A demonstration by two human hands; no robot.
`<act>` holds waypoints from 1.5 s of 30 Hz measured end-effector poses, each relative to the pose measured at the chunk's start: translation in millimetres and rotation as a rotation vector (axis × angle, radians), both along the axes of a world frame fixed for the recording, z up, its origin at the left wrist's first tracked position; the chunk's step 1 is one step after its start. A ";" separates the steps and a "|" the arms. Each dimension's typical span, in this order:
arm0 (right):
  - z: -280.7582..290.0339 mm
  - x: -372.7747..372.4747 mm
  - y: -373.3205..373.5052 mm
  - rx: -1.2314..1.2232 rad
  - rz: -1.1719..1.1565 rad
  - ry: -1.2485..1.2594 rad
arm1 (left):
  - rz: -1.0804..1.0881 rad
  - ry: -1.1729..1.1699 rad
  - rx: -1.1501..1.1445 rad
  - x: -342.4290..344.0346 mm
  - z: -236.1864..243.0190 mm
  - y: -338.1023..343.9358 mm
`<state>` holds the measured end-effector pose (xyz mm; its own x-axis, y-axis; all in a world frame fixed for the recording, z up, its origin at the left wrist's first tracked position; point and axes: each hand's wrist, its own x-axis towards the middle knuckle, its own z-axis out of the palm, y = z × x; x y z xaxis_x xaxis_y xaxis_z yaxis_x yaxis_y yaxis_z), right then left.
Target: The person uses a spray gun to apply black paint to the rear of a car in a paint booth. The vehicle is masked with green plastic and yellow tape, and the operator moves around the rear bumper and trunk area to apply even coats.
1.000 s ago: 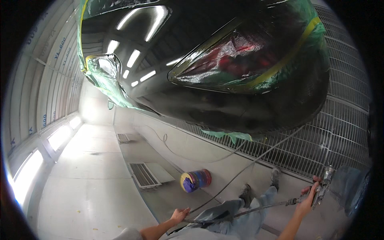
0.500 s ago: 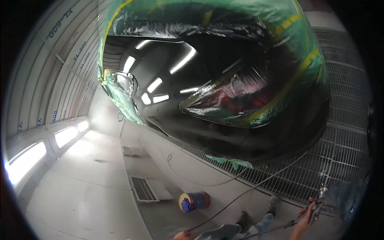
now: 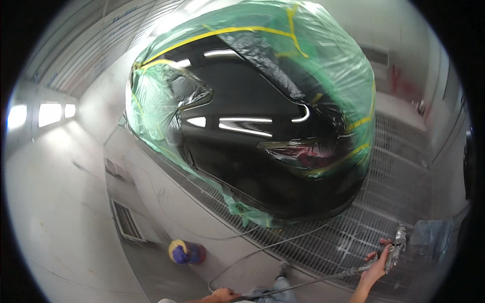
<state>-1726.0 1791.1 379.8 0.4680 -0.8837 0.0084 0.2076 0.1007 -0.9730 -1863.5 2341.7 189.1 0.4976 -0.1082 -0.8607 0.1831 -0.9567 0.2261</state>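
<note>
Low on the right, my right hand [image 3: 375, 270] is closed around the grip of a metal spray gun [image 3: 399, 240]. A translucent bluish cup [image 3: 430, 240] shows right beside the gun. My left hand [image 3: 225, 294], at the bottom middle, is closed on the air hose [image 3: 303, 282], which runs across to the gun's handle. Ahead of both hands stands a car body with a glossy black rear panel [image 3: 242, 91]. Green masking film [image 3: 333, 35] and yellow tape [image 3: 242, 29] cover much of it. Film also lies over the red tail light [image 3: 310, 155].
A floor grating [image 3: 389, 166] surrounds the car's near and right sides. On the pale floor at lower left stands a tin [image 3: 187, 251] with a purple cloth on it. The hose loops near my feet. A vent [image 3: 126, 220] and bright lamps [image 3: 49, 114] line the left wall.
My view has shifted, so more of the car shows and it looks farther off. My left hand has come further into view with the hose. The spray gun stays in my right hand.
</note>
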 end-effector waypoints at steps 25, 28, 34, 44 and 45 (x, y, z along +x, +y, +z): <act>115.9 -164.2 5.6 -0.261 0.931 0.047 | 0.298 -1.618 -1.205 -60.8 277.1 -385.7; 78.0 -176.7 -36.8 -0.090 0.958 0.046 | 0.144 -1.703 -1.288 -61.3 295.8 -444.6; 14.9 -217.7 -169.0 -0.556 0.833 0.094 | -0.044 -1.741 -1.269 -68.4 280.2 -573.6; -74.0 -255.3 -280.0 -0.024 0.671 0.088 | -0.619 -1.534 -1.233 -53.2 242.7 -696.9; -82.5 -260.9 -284.8 0.126 0.659 0.036 | -0.689 -1.525 -1.221 -49.8 238.5 -705.1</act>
<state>-1987.0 1506.2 297.3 0.9082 -0.4061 -0.1016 0.0315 0.3084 -0.9507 -1913.3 1636.6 427.5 0.2219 -0.6178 0.7544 -0.9678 -0.0452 0.2477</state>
